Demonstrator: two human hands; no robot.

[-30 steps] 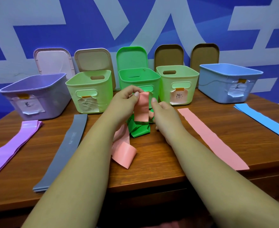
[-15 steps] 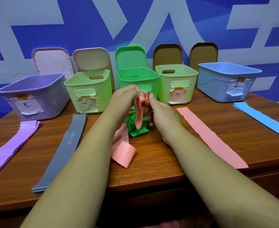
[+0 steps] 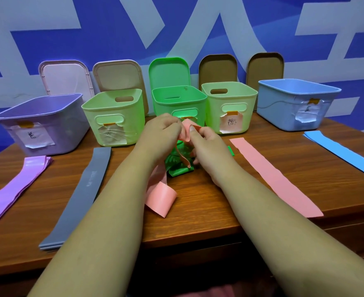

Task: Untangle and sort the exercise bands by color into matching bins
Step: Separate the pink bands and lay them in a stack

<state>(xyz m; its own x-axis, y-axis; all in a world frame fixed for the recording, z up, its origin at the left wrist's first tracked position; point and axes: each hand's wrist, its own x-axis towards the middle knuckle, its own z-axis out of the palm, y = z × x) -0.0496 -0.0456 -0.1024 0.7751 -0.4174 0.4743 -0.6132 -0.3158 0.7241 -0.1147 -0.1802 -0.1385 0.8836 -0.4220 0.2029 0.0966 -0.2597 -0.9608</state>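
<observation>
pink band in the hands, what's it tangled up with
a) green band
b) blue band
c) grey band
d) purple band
a: the pink band pinched by the left hand and right hand winds through a crumpled green band lying under them on the table.

Both bare forearms reach forward and converge. The left hand (image 3: 163,130) curls its fingers (image 3: 173,123) on a pink band (image 3: 185,133), and the right hand (image 3: 208,144), just beside it, pinches the same band under its thumb.
</observation>
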